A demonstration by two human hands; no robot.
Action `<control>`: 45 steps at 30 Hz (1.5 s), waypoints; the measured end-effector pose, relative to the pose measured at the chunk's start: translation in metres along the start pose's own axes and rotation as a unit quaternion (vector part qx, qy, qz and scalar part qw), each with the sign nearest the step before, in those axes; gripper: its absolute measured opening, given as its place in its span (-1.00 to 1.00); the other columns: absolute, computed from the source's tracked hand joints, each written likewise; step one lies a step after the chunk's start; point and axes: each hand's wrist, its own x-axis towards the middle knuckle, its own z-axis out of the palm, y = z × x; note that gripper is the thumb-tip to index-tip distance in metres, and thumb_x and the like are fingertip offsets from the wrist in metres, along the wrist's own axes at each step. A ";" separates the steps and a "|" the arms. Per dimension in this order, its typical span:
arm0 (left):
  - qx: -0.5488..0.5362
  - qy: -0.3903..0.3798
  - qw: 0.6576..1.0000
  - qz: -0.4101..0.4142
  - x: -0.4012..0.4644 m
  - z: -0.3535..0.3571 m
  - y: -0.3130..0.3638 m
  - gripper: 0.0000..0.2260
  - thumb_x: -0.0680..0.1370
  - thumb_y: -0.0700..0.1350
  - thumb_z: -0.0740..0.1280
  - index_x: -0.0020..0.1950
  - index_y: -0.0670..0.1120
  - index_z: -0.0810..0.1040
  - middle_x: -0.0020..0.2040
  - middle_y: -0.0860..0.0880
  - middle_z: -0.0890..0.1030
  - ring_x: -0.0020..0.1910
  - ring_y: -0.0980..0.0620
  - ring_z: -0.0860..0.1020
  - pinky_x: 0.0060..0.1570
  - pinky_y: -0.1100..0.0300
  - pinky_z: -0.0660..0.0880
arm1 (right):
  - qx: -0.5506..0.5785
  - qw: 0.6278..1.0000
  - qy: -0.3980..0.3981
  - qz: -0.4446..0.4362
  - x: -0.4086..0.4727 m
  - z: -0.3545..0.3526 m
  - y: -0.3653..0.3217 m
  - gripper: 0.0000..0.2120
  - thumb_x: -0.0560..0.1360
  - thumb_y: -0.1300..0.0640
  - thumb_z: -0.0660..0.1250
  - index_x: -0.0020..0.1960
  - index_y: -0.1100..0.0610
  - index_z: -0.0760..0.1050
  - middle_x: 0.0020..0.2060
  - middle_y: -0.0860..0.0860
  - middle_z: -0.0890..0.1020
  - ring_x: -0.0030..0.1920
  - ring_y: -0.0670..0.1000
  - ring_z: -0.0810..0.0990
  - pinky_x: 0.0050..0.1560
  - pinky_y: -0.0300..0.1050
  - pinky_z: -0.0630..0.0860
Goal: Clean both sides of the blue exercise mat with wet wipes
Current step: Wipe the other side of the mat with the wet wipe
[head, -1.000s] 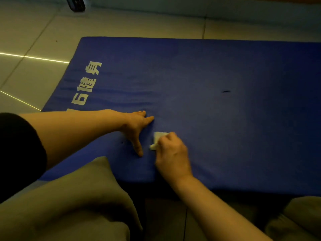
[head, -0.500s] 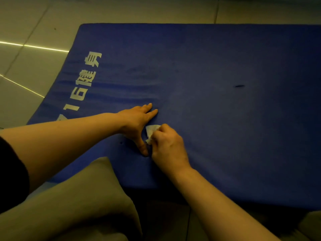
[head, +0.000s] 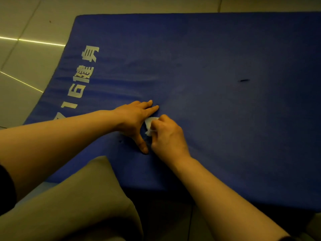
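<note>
White print runs along the left end of the blue exercise mat (head: pixel 208 84), rotated sideways. From near to far it reads a partly hidden figure that looks like "7", then "16", then the Chinese characters "健身" (head: pixel 83 75). The left forearm covers the nearest part of the print. No other text can be read.
</note>
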 end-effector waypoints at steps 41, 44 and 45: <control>0.093 0.096 0.991 0.009 0.045 -0.026 -0.036 0.26 0.16 0.44 0.45 0.59 -0.09 -0.14 0.47 -0.09 0.10 0.35 -0.12 0.22 0.39 -0.03 0.26 | -0.030 0.998 -0.050 -0.016 0.076 0.012 0.015 -0.84 0.43 0.20 0.34 -0.01 0.18 0.43 -0.02 0.13 0.47 -0.07 0.16 0.46 -0.23 -0.10 0.22; 0.118 0.086 0.989 0.007 0.047 -0.030 -0.036 0.28 0.14 0.48 0.42 0.58 -0.11 -0.16 0.42 -0.11 0.11 0.29 -0.12 0.23 0.37 -0.01 0.27 | -0.056 0.998 -0.007 0.032 0.090 -0.005 0.043 -0.88 0.46 0.20 0.32 -0.05 0.20 0.41 -0.01 0.17 0.46 -0.03 0.20 0.46 -0.22 -0.07 0.23; 0.121 0.077 0.990 0.006 0.047 -0.031 -0.036 0.29 0.14 0.48 0.41 0.58 -0.11 -0.18 0.42 -0.11 0.09 0.29 -0.12 0.22 0.37 -0.01 0.27 | -0.069 0.995 0.026 0.062 0.094 -0.014 0.056 -0.90 0.47 0.22 0.30 -0.05 0.21 0.41 0.00 0.18 0.46 -0.03 0.22 0.45 -0.22 -0.05 0.24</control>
